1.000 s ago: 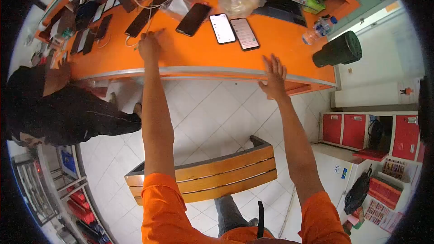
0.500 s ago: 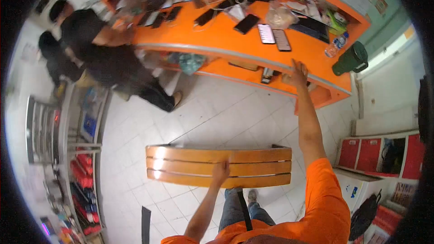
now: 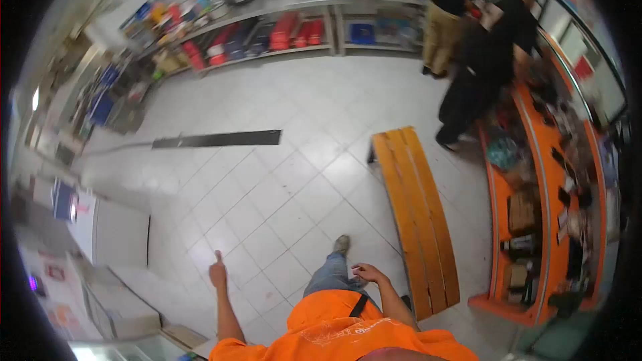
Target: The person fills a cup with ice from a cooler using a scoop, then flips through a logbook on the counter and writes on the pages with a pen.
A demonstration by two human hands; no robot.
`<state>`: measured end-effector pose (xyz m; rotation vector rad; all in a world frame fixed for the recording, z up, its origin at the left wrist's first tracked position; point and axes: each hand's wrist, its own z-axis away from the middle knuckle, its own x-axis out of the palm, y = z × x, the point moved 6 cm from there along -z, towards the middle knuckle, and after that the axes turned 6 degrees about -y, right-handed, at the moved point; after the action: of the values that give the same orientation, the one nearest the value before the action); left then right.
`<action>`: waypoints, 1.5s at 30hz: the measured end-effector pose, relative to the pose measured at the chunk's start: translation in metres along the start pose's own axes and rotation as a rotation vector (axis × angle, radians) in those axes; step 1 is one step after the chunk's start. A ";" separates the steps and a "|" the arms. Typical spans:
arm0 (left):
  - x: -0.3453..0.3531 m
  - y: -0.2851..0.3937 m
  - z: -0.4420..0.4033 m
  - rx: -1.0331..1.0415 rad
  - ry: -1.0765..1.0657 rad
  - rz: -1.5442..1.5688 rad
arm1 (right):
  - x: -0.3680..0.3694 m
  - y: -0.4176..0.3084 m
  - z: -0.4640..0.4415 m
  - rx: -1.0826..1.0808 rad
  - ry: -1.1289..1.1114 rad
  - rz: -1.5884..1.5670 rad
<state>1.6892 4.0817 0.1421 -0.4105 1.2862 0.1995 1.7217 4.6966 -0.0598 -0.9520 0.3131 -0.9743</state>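
My left hand (image 3: 218,273) is over the white tiled floor (image 3: 287,220), left of my legs. One digit points forward and the other fingers look curled, with nothing visible in them. My right hand (image 3: 371,273) hangs beside my jeans (image 3: 328,274), between my leg and the wooden bench (image 3: 420,227). Its fingers are loosely bent and a little apart, and I make out no object held in them. Neither hand touches the bench.
On the right runs an orange counter (image 3: 550,207) with phones on top and boxes on its shelves. Two people in dark clothes (image 3: 447,17) (image 3: 491,53) stand beyond the bench. Metal shelving (image 3: 334,27) lines the back. A black strip (image 3: 217,139) crosses the floor, and a white cabinet (image 3: 120,234) stands left.
The view has swung left, away from the counter, which now lies at the right. My right hand has left the counter's edge and come down by my side. My left hand is now out over the floor.
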 end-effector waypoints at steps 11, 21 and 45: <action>0.064 -0.152 0.105 -0.710 -0.123 0.659 | -0.043 -0.008 -0.173 0.205 0.172 0.279; -0.038 -0.460 -0.057 -0.971 0.453 1.045 | 0.227 -0.214 -0.386 0.581 -0.055 0.290; 0.145 -0.441 -0.297 -2.029 -0.556 1.197 | 0.844 -0.888 -1.175 -0.582 -0.583 1.170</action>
<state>1.6281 3.5476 0.0191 -1.0583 0.1629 2.4985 0.9726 3.1847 0.1214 -1.2673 0.5680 0.4995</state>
